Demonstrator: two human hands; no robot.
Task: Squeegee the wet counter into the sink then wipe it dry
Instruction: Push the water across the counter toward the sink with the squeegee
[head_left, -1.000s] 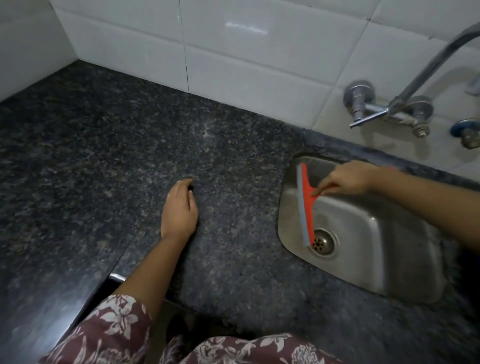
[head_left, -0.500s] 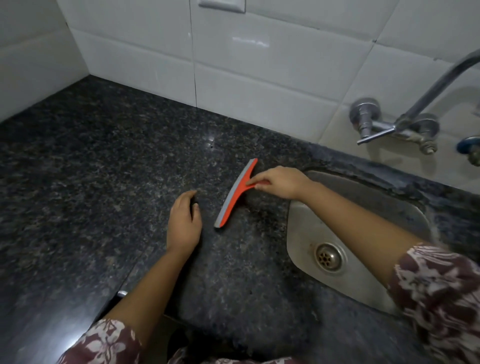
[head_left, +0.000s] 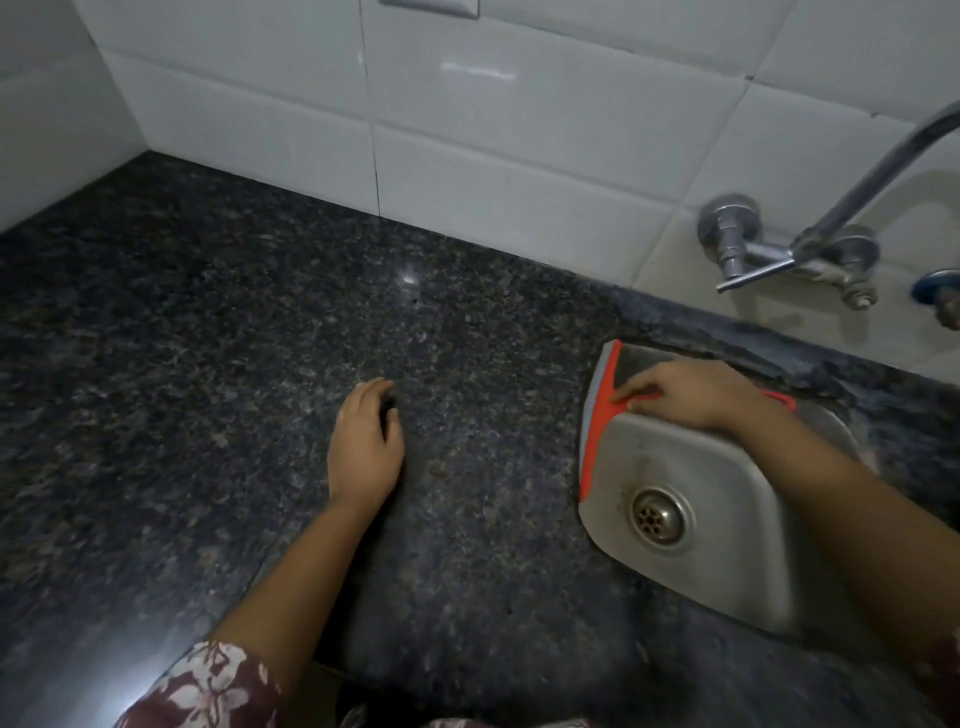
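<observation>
An orange squeegee (head_left: 597, 415) with a grey rubber blade stands along the left rim of the steel sink (head_left: 727, 545), its blade just over the sink's edge. My right hand (head_left: 685, 392) grips its orange handle above the basin. On the dark speckled granite counter (head_left: 234, 364), left of the sink, my left hand (head_left: 366, 447) rests palm down with its fingers loosely bent and nothing in it.
A steel wall tap (head_left: 795, 249) with a long spout juts from the white tiles (head_left: 519, 130) behind the sink. The drain (head_left: 660, 517) lies at the basin's bottom. The counter meets tiled walls at the back and left; its front edge runs along the bottom.
My right hand pulled the squeegee from the counter beside my left hand rightward to the sink's left rim. The left hand stayed in place.
</observation>
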